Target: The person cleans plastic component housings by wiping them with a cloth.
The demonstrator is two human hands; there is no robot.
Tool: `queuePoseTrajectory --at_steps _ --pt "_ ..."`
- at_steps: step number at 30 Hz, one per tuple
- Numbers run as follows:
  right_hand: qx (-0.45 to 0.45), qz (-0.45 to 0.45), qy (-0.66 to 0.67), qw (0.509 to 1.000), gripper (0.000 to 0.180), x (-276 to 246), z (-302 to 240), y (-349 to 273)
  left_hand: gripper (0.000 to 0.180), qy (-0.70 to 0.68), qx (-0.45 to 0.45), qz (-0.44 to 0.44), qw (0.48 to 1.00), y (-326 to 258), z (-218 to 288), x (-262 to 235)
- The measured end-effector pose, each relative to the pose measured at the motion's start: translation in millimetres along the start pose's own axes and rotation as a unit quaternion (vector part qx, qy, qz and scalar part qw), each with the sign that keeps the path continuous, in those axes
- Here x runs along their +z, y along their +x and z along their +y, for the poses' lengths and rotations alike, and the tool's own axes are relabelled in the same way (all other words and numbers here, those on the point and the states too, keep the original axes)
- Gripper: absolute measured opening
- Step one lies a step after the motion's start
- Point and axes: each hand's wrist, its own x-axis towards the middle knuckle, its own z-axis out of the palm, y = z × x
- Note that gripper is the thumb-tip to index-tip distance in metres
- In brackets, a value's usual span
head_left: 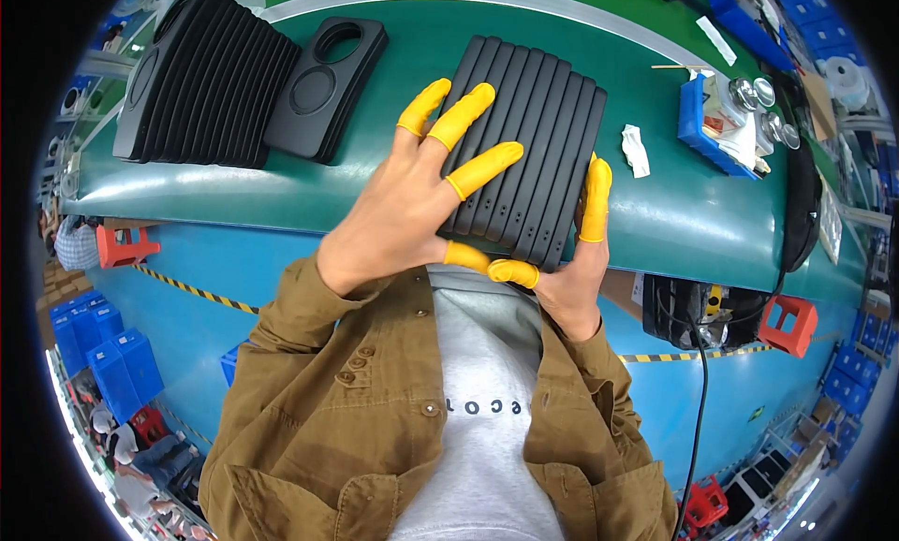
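A row of flat black plastic panels [529, 120] stands on edge, pressed side by side, near the front edge of the green table. My left hand [398, 190], in yellow finger cots, grips it from the left, with fingers spread across the upper edges and the thumb at the near end. My right hand [576, 270], also in yellow cots, holds its right side, fingers along the outer panel and thumb at the near corner. The thumbs almost meet. Small holes show near the panels' near ends; their broad faces are hidden.
Left on the green table [655, 213] is a larger leaning row of black panels [211, 82]; beside it lie panels with round openings [328, 87]. A crumpled white tissue [635, 151] lies to the right, near a blue bin [693, 115] of small items. Red stools [788, 326] stand below.
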Motion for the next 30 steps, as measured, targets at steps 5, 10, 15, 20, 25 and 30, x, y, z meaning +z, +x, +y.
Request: queuePoseTrajectory --at_steps 5,10,15,20,25,30 --pt "0.052 -0.016 0.041 0.998 0.142 -1 6 1 0.09 -0.049 0.009 -0.046 0.998 -2 -16 -6" --pt "0.051 -0.005 0.031 0.998 0.139 0 6 5 0.088 -0.034 0.023 -0.025 0.999 -6 -18 0" --pt "0.012 0.004 -0.035 0.999 0.133 -2 6 9 0.1 -0.121 0.007 0.022 0.992 -5 -17 6" --pt "0.036 0.064 0.146 0.986 0.092 -24 21 6 0.11 -0.124 -0.1 0.09 0.983 -18 7 12" --pt "0.124 0.131 -0.294 0.939 0.044 -55 51 54 0.111 -0.046 -0.138 0.123 0.982 -25 32 24" --pt "0.115 0.093 -0.26 0.954 0.027 -55 64 54 0.111 -0.039 -0.141 0.132 0.98 -25 34 26"
